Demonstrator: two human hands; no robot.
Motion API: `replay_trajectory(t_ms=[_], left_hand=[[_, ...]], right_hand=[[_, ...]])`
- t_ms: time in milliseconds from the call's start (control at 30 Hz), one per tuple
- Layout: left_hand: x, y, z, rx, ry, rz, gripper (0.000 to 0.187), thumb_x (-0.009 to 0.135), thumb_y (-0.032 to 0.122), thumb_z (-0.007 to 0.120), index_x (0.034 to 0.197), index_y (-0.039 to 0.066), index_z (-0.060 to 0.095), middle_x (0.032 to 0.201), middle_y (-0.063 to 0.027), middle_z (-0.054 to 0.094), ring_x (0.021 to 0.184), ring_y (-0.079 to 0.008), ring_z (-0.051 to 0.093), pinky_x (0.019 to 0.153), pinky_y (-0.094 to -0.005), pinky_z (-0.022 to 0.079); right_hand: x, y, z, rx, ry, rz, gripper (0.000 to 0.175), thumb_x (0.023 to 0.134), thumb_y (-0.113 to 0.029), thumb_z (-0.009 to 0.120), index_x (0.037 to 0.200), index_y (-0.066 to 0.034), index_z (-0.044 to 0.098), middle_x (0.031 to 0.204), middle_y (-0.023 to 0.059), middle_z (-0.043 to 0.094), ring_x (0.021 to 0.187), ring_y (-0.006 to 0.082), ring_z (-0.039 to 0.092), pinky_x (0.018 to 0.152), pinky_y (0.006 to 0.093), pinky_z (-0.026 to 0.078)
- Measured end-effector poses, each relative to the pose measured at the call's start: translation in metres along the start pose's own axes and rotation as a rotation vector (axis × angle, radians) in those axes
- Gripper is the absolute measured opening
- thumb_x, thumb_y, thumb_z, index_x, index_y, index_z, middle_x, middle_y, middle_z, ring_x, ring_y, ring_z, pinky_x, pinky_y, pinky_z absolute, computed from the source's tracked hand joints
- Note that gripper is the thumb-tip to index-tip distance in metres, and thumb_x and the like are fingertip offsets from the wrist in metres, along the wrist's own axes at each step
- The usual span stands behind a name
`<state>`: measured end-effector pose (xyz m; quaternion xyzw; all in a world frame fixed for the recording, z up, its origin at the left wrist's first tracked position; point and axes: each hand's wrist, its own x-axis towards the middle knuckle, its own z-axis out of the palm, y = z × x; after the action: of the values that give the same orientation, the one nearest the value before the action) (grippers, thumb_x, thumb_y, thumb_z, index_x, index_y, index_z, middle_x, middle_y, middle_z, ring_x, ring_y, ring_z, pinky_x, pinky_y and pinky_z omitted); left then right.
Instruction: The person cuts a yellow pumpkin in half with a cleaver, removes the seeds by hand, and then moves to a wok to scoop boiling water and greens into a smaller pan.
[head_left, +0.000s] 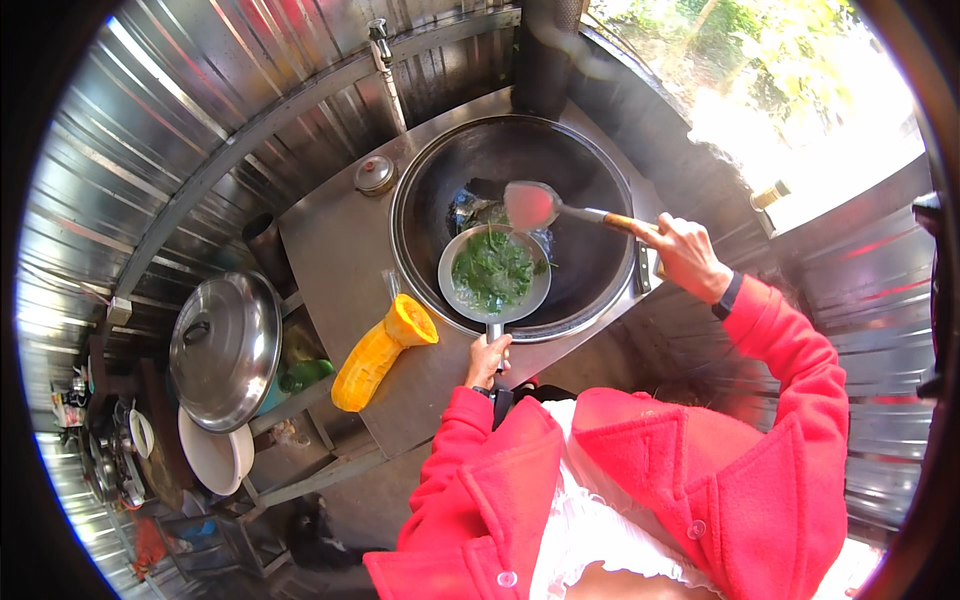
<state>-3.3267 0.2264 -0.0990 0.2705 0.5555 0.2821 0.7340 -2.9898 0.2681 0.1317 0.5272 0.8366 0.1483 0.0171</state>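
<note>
My left hand (489, 361) grips the handle of a round metal ladle or strainer (445, 279), held over the near part of a large dark wok (592, 247). Leafy greens (495, 274) with some liquid lie in its bowl, and a few sprigs hang over the rim. My right hand (694, 255) is closed around the wooden handle of a metal wok spatula (531, 205). The spatula's blade is above the wok, just beyond the greens. Behind the ladle, some wet contents show at the wok's bottom, partly hidden.
A peeled orange squash (371, 360) with a cut end lies on the metal counter (330, 262) left of the wok. A small lidded pot (374, 175) sits at the back left. Further left are a large metal lid (225, 352) and a white basin (217, 457). A tap (381, 45) stands behind.
</note>
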Motion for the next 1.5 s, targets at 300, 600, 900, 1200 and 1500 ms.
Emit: replay_trajectory(t_ms=[300, 600, 900, 1200, 1500], left_hand=[[-0.006, 0.002, 0.0, -0.004, 0.015, -0.013, 0.02, 0.084, 0.023, 0.069, 0.081, 0.008, 0.056, 0.062, -0.0001, 0.054, 0.043, -0.0098, 0.05, 0.038, -0.0251, 0.04], [-0.008, 0.003, 0.0, 0.006, 0.019, -0.035, 0.017, 0.087, 0.023, 0.067, 0.085, 0.011, 0.055, 0.062, 0.0013, 0.055, 0.043, -0.009, 0.051, 0.037, -0.0249, 0.038], [-0.006, 0.003, -0.001, 0.002, -0.006, -0.033, 0.018, 0.086, 0.023, 0.068, 0.086, 0.012, 0.054, 0.062, 0.0012, 0.054, 0.043, -0.009, 0.05, 0.037, -0.0249, 0.038], [-0.002, 0.001, -0.002, -0.027, -0.031, 0.0, 0.019, 0.085, 0.024, 0.068, 0.085, 0.01, 0.055, 0.062, 0.0001, 0.055, 0.043, -0.0102, 0.051, 0.036, -0.0263, 0.038], [0.002, -0.003, -0.001, -0.042, -0.023, -0.001, 0.021, 0.084, 0.026, 0.069, 0.086, 0.008, 0.057, 0.062, -0.0001, 0.055, 0.043, -0.0104, 0.051, 0.035, -0.0268, 0.037]], right_hand=[[0.074, 0.043, 0.064, 0.257, -0.608, 0.198, 0.011, 0.08, -0.022, 0.068, 0.086, -0.0159, 0.075, 0.076, 0.0121, 0.068, 0.077, 0.0328, 0.066, 0.069, 0.0397, 0.052], [0.033, -0.054, 0.171, 0.643, -0.23, 0.545, 0.045, 0.075, -0.009, 0.058, 0.119, -0.0188, 0.066, 0.095, 0.0175, 0.069, 0.088, 0.0373, 0.066, 0.08, 0.0435, 0.052], [0.025, -0.072, 0.172, 0.692, -0.017, 0.56, 0.046, 0.078, -0.011, 0.063, 0.124, -0.0207, 0.063, 0.086, 0.016, 0.061, 0.077, 0.038, 0.063, 0.071, 0.0451, 0.05], [-0.006, -0.045, 0.096, 0.457, 0.057, 0.267, 0.047, 0.083, -0.008, 0.061, 0.128, -0.0224, 0.058, 0.078, 0.014, 0.052, 0.06, 0.0334, 0.057, 0.054, 0.0443, 0.045], [-0.003, -0.006, 0.018, 0.011, 0.077, -0.011, 0.055, 0.077, -0.003, 0.059, 0.13, -0.0189, 0.054, 0.081, 0.0119, 0.054, 0.063, 0.0261, 0.059, 0.054, 0.0384, 0.048]])
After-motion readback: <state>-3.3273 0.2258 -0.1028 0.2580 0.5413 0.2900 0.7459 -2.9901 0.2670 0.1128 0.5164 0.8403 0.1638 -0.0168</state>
